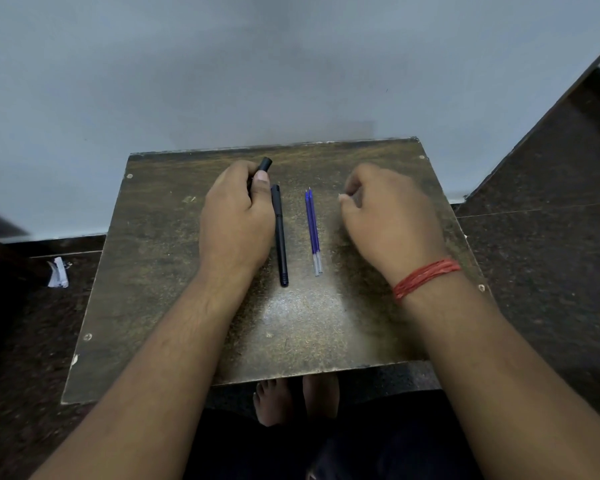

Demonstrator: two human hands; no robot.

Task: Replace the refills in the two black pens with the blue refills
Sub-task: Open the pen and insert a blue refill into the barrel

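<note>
Your left hand (236, 216) is closing around the first pen (265, 165), whose black end is poking out above your thumb, while the second pen (280, 236) is lying on the table (160, 258) just beside that hand, pointing away from you. The two blue refills (313, 230) are lying side by side, touching, between your hands. Your right hand (388, 220) is hovering near them, loosely curled and holding nothing that can be seen. You are probably starting on the first pen, so bring the right hand across to grip its free end and twist or pull while the left is holding the barrel steady. Keep it low over the table, so that a small part cannot roll off the edge, and lay the old refill well apart from the blue ones to avoid mixing them up. Most of the held pen is hiding inside your fist, so it is hard to say whether the visible end is the cap or the tail, or where the barrel separates. Your right fingertips are tucked under too, so a small item there cannot be ruled out.
</note>
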